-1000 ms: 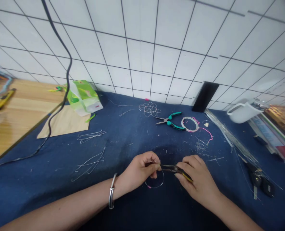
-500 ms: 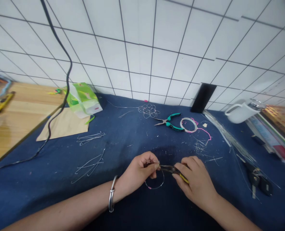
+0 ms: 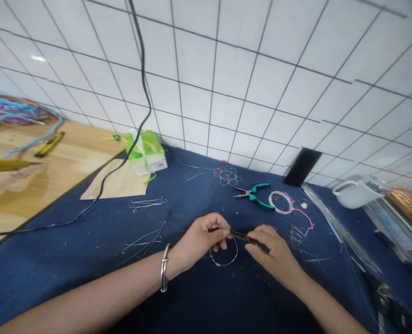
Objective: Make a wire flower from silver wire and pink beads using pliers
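Observation:
My left hand [image 3: 211,236], with a silver bangle on its wrist, pinches a thin wire loop [image 3: 235,255] between thumb and forefinger. The loop hangs below the fingers and carries small pink pieces [image 3: 218,264] at its bottom. In my right hand [image 3: 273,253] is a pair of pliers [image 3: 240,236], its handles wrapped by the fingers. The dark jaws reach to the wire at my left fingertips. Whether they bite on the wire is too small to tell.
Teal-handled pliers [image 3: 252,194] lie beyond my hands, beside a white ring [image 3: 281,202] with pink cord. A flower-shaped wire piece [image 3: 227,176] is further back. Bent wires [image 3: 148,204] lie left. A white mug [image 3: 355,192] stands right; a black cable [image 3: 143,69] hangs at left.
The view has swung left and up, bringing a yellow glue gun into sight at the left. My hands keep their hold, and the pliers and right hand have turned slightly.

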Available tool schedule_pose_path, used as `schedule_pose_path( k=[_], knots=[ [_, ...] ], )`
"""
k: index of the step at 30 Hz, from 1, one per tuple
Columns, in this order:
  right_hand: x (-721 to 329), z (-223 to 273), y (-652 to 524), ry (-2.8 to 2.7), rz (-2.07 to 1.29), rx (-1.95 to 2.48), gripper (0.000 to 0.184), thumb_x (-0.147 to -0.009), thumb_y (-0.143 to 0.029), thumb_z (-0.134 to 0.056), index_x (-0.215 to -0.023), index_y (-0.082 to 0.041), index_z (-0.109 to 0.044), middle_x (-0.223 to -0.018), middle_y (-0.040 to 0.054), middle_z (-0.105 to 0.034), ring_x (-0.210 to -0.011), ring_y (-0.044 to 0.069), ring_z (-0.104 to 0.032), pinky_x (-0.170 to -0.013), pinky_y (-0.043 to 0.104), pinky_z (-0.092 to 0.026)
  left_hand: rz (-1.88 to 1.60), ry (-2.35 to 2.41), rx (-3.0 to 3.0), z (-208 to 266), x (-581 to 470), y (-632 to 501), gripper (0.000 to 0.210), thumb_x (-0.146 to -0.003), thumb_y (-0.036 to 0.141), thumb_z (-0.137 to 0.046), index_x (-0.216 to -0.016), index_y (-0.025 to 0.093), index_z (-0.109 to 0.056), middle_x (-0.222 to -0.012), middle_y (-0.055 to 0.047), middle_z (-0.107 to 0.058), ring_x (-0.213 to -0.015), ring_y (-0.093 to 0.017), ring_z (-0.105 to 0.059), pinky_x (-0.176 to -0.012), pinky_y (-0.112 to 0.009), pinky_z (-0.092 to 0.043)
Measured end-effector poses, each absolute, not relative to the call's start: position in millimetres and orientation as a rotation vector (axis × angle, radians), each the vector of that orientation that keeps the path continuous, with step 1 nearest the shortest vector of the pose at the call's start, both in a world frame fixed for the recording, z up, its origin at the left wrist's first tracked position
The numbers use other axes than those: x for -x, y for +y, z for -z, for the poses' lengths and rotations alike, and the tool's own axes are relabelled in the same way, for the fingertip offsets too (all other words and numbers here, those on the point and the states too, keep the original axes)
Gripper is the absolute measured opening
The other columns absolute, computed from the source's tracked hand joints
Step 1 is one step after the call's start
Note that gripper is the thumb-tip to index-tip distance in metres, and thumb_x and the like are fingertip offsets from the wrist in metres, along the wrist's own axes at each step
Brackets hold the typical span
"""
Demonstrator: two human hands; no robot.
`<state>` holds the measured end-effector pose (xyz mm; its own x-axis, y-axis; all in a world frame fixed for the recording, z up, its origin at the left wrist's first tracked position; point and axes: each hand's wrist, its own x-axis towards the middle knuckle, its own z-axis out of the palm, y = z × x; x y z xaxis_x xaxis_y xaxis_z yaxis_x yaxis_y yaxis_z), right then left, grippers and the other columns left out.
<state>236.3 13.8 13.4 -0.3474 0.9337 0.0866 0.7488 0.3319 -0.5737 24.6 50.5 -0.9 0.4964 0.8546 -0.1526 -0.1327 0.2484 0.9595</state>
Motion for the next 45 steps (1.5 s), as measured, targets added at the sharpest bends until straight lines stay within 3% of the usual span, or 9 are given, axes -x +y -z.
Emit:
schedule_pose_path(
  k=[4,10,21,39,45],
  knots=[
    [-237,-2,20,-2.145,-0.74,1.47,0.016,-0.084,-0.033,-0.049,-0.095,-0.025,-0.057,-0.09,0.0015,-0.054,-0.086,0.015,-0.05,-0.079,0.03,-0.042,-0.81,0.795,-1.08,6,-24,56,0.008,-0.079,0.022,-0.053,-0.079,0.015,-0.05,-0.067,0.001,-0.059,-0.048,-0.006,-0.049,-0.041,-0.016,-0.029],
    [-248,8,18,-2.188,-0.488,1.505,0.018,-0.083,-0.031,-0.05,-0.099,-0.024,-0.056,-0.092,0.0038,-0.053,-0.088,0.017,-0.048,-0.079,0.034,-0.041,-0.823,0.812,-1.072,14,-24,57,0.008,-0.08,0.023,-0.051,-0.08,0.015,-0.05,-0.076,-0.003,-0.062,-0.05,-0.006,-0.05,-0.041,-0.017,-0.029],
    [-249,4,16,-2.328,0.045,1.514,0.024,-0.08,-0.033,-0.051,-0.1,-0.021,-0.059,-0.091,0.0071,-0.053,-0.083,0.02,-0.047,-0.073,0.037,-0.038,-0.833,0.936,-1.289,13,-25,55,0.013,-0.082,0.027,-0.05,-0.081,0.015,-0.053,-0.056,0.002,-0.055,-0.047,-0.006,-0.043,-0.046,-0.018,-0.031],
    [-243,-4,8,-2.388,0.166,1.51,0.023,-0.08,-0.03,-0.051,-0.099,-0.02,-0.059,-0.092,0.0087,-0.053,-0.088,0.023,-0.045,-0.076,0.04,-0.036,-0.698,0.881,-1.141,14,-29,51,0.013,-0.084,0.029,-0.046,-0.082,0.016,-0.048,-0.05,0.004,-0.052,-0.04,-0.005,-0.031,-0.042,-0.019,-0.021],
    [-245,-2,8,-2.366,0.25,1.492,0.023,-0.08,-0.029,-0.052,-0.1,-0.02,-0.059,-0.094,0.0091,-0.053,-0.093,0.025,-0.045,-0.079,0.041,-0.035,-0.71,0.834,-1.104,16,-29,51,0.012,-0.083,0.027,-0.047,-0.081,0.016,-0.047,-0.056,0.003,-0.054,-0.042,-0.005,-0.035,-0.043,-0.019,-0.022]
  ],
)
